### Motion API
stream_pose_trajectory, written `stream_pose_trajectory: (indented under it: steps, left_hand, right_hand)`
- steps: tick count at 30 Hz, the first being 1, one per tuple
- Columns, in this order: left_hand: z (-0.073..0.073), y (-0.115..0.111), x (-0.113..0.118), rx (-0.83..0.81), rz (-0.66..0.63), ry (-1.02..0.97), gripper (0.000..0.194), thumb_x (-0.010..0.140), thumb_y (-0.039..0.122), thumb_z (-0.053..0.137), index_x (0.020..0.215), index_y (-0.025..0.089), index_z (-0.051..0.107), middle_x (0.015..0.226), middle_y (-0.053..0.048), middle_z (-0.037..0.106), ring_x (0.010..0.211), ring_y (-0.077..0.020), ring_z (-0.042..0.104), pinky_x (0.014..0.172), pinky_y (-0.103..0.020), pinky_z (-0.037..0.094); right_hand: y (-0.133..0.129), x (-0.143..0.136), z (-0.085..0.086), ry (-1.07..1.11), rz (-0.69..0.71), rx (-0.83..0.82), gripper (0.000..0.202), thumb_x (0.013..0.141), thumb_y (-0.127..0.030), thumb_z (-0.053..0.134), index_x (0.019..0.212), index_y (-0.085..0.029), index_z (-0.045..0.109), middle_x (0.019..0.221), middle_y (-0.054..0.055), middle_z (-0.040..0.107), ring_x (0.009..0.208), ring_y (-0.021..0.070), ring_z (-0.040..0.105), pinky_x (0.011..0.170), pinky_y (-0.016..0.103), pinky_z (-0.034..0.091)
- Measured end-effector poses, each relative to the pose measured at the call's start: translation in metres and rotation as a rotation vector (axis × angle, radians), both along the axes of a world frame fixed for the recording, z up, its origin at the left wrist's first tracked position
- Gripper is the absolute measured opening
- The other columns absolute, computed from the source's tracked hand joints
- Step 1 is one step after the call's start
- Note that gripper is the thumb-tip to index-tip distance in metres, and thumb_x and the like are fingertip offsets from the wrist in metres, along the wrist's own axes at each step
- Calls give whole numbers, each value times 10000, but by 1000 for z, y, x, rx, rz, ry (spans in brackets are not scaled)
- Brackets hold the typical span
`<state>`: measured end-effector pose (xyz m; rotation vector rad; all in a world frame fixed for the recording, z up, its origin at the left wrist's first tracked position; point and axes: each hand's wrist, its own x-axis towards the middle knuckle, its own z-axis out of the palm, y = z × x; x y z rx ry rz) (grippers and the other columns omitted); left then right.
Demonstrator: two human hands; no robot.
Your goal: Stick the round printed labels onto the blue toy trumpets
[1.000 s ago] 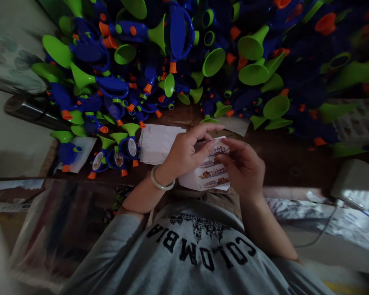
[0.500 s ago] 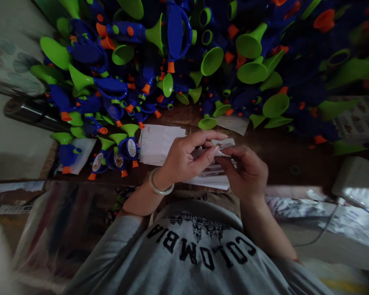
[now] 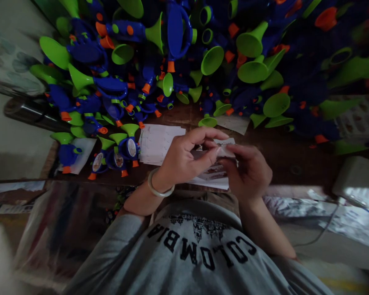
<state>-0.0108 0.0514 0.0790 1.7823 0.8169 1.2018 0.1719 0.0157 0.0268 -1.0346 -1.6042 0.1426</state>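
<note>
Both hands meet over the dark table's front part. My left hand (image 3: 189, 157), with a pale bangle (image 3: 160, 185) on its wrist, pinches the left side of a small whitish piece (image 3: 224, 150), perhaps a sticker. On its right side my right hand (image 3: 249, 168) grips the same piece between thumb and fingers. Printed sheets (image 3: 213, 173) lie under the hands, partly hidden by them. A stack of white sheets (image 3: 158, 141) is just beyond my left wrist. Three blue and green toy trumpets (image 3: 118, 157) with oval labels stand left of that stack.
Many blue, green and orange toy trumpets (image 3: 175, 35) are heaped along the back. One trumpet (image 3: 67, 155) rests on paper at the left. A dark cylinder (image 3: 33, 112) lies at the far left. At the right edge are a pale box (image 3: 356, 176) and its cable.
My right hand has shifted slightly right, away from my left fingertips. More of the small whitish piece now shows between the hands.
</note>
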Motion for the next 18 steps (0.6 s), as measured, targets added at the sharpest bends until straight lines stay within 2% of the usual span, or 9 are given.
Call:
stream_pose_trajectory:
  steps: [2,4,7,11,13,16,18]
  left_hand:
    - [-1,0,0,39,-22,9,233,950,162,718,1178,194,755,976,-17,824,840,-107,766,763,-197,604]
    - [-2,0,1,69,-28,8,210,951,172,726,1158,190,761,1025,-29,834,847,-106,768,754,-194,603]
    - [-2,1,3,36,-3,-3,165,946,188,734,1107,195,768,982,-19,821,827,-100,750,741,-191,595]
    - [2,1,5,-96,-2,-25,129,936,196,716,1059,193,757,931,-9,802,742,-82,699,662,-181,560]
    - [5,1,6,-132,-7,-36,133,921,185,713,1049,192,750,962,-13,804,728,-77,683,642,-181,547]
    - [7,3,4,-120,5,-41,134,907,199,743,1042,199,747,944,-5,794,722,-83,676,637,-195,544]
    - [5,7,1,-81,53,-41,128,919,219,755,1045,205,744,895,2,776,738,-97,683,659,-213,553]
  right_hand:
    - [0,2,5,6,55,-84,242,911,-110,767,1093,-263,722,917,-27,790,795,143,744,684,261,592]
    - [0,2,9,-6,72,-94,209,904,-82,762,1012,-256,723,862,-42,777,769,133,738,675,249,581]
    - [-1,-1,9,-55,10,17,221,891,-76,784,1012,-257,751,866,-27,775,766,141,737,670,257,583]
    - [1,-6,-2,-111,-99,244,365,864,-67,827,1168,-263,777,864,-14,744,741,135,705,669,266,583]
    - [2,-7,-6,-115,-109,319,330,858,-58,830,1119,-256,791,861,-13,726,724,128,682,638,268,565]
    - [-2,-4,-4,-110,-98,348,214,835,-69,856,938,-243,785,894,-10,695,715,115,637,589,268,531]
    - [-8,2,1,-119,-17,352,210,804,-135,905,884,-285,783,904,-17,660,730,123,610,590,282,534]
